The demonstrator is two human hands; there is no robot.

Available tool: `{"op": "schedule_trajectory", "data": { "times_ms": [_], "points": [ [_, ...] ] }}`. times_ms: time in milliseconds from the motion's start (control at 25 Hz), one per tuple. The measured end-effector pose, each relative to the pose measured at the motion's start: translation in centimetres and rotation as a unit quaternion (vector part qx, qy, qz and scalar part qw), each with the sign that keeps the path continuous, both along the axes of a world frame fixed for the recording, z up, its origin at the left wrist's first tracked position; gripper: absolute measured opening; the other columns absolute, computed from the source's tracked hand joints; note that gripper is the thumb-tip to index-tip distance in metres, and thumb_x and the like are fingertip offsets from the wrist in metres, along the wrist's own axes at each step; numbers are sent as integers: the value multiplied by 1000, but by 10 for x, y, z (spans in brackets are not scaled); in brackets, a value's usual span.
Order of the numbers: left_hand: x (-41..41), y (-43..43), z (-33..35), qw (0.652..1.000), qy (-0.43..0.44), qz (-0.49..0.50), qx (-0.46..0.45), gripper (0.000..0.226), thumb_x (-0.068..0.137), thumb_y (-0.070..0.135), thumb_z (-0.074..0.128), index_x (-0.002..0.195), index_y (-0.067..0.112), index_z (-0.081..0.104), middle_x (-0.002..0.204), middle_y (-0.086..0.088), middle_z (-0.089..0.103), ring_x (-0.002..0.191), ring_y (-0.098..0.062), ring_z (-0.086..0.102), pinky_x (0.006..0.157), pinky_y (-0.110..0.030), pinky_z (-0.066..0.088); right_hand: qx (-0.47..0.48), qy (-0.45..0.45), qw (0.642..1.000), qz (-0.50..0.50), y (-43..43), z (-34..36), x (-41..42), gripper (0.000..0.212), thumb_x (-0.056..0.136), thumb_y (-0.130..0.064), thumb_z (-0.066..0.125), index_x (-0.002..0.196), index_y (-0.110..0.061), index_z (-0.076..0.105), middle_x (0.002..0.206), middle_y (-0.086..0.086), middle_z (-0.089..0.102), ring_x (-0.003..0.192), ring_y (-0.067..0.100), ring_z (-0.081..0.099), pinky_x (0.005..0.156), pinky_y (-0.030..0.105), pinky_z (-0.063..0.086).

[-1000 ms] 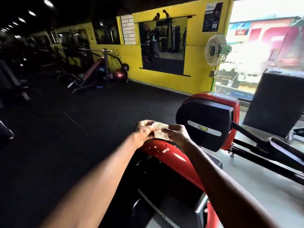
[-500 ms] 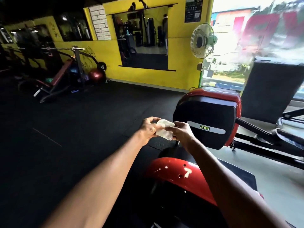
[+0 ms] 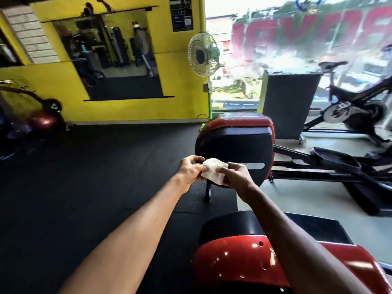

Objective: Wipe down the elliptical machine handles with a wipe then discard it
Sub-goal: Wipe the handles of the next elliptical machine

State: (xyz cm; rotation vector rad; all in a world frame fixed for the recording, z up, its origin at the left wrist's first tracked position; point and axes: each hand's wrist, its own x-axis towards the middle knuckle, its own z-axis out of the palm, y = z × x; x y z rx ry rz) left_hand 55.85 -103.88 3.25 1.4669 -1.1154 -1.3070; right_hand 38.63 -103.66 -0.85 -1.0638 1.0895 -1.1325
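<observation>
Both hands out front, holding white wipe (image 3: 214,170) between them. Left hand (image 3: 189,169) fingers pinching its left edge; right hand (image 3: 234,177) fingers pinching right side. Advising: folding into flat pad before reaching handles; handles not showing.

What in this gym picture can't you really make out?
Head view:
- Wipe: partly covered by the left hand and right hand pinching it.
- Elliptical handles: none in frame.
- Red machine cover: cut off by the bottom edge.
- Wall poster: print too small.
- Street behind the window: blurred, glaring.
</observation>
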Motion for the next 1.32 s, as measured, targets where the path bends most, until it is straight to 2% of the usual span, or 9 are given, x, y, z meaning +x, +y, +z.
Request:
{"op": "schedule_trajectory", "data": {
  "times_ms": [120, 280, 480, 600, 800, 920, 1000, 1120, 1320],
  "points": [
    [27, -44, -2, 998, -10, -58, 0, 23, 87, -7, 69, 102, 11, 67, 92, -8, 69, 75, -17, 66, 54, -25, 57, -7, -21, 999, -49, -12, -4, 34, 35, 80, -14, 76, 104, 10, 67, 92, 18, 69, 88, 32, 64, 87, 54, 54],
    [67, -88, -3, 986, 1, -166, 30, 18, 86, -6, 69, 92, 11, 71, 87, -11, 71, 75, -23, 68, 63, -31, 58, -27, -24, 990, -133, -22, 3, 91, 46, 72, -23, 80, 106, 6, 69, 93, 19, 70, 87, 32, 65, 81, 49, 55],
    [88, -137, 10, 969, 17, -246, 20, 16, 85, -5, 74, 87, 11, 71, 85, -12, 71, 77, -26, 69, 85, -49, 60, -43, 11, 976, -211, -41, 21, 119, 30, 82, -15, 80, 108, -2, 71, 100, 15, 76, 88, 29, 72, 83, 49, 58],
    [87, -165, 13, 958, 32, -284, 17, 14, 88, -2, 73, 93, 11, 71, 85, -7, 70, 76, -21, 67, 89, -48, 58, -38, 24, 962, -270, -61, 23, 120, 25, 87, -15, 75, 108, -2, 71, 101, 15, 76, 90, 29, 71, 89, 51, 55],
    [67, -228, 16, 933, 44, -356, -7, 25, 84, -8, 72, 106, 4, 72, 88, -12, 72, 70, -19, 69, 69, -35, 62, -5, 14, 934, -358, -113, 33, 116, 19, 97, -6, 55, 106, -2, 70, 92, 16, 71, 77, 27, 70, 71, 38, 60],
    [37, -282, 21, 926, 45, -374, -20, 28, 84, -8, 74, 109, 3, 70, 83, -9, 71, 59, -12, 68, 50, -24, 54, -46, -13, 925, -377, -158, 34, 99, 28, 90, -15, 69, 115, -4, 65, 96, 17, 70, 82, 31, 69, 78, 47, 58],
    [14, -320, 26, 918, 36, -395, -26, 29, 85, -7, 74, 112, 3, 69, 85, -10, 71, 62, -13, 68, 48, -22, 53, -64, -1, 915, -399, -192, 36, 81, 34, 84, -11, 74, 117, -8, 63, 97, 18, 68, 82, 32, 66, 80, 55, 55],
    [-20, -369, 32, 902, 38, -428, -39, 28, 85, -10, 72, 111, -1, 69, 84, -12, 69, 60, -13, 66, 51, -20, 55, -56, 49, 897, -435, -235, 41, 56, 18, 91, 0, 66, 108, -6, 68, 93, 16, 71, 78, 26, 65, 79, 56, 54],
    [-87, -443, 43, 869, 47, -491, -44, 31, 84, -9, 72, 115, -4, 68, 89, -15, 69, 65, -19, 67, 53, -26, 58, -20, 53, 849, -526, -294, 54, 0, 13, 92, -8, 61, 84, -12, 72, 83, 11, 68, 81, 29, 62, 88, 63, 53]
  ]
}}
